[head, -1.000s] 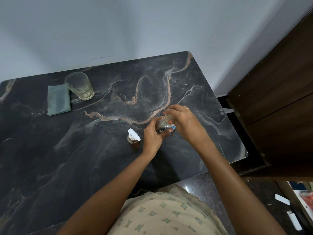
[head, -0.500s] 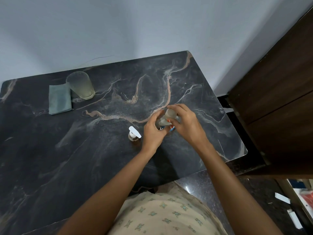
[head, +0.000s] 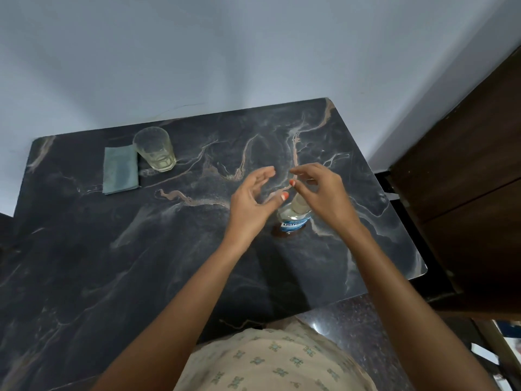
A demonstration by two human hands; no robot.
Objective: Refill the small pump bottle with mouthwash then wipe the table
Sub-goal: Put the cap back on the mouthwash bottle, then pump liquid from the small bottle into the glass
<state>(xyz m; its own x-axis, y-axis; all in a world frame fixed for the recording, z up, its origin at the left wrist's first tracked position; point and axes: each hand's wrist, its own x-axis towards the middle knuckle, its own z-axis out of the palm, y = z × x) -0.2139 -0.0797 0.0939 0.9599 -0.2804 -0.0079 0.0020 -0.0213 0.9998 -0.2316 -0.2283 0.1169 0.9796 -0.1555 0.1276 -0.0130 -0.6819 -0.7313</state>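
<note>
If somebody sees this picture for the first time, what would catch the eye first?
The left hand and the right hand hover with loose fingers just above a clear mouthwash bottle with a blue label. It stands toward the right side of the dark marble table. At the far left of the table, a glass stands beside a folded green cloth.

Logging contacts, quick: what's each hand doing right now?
Left hand: open, holding nothing.
Right hand: open, fingers loosely curled above the mouthwash bottle, holding nothing.
</note>
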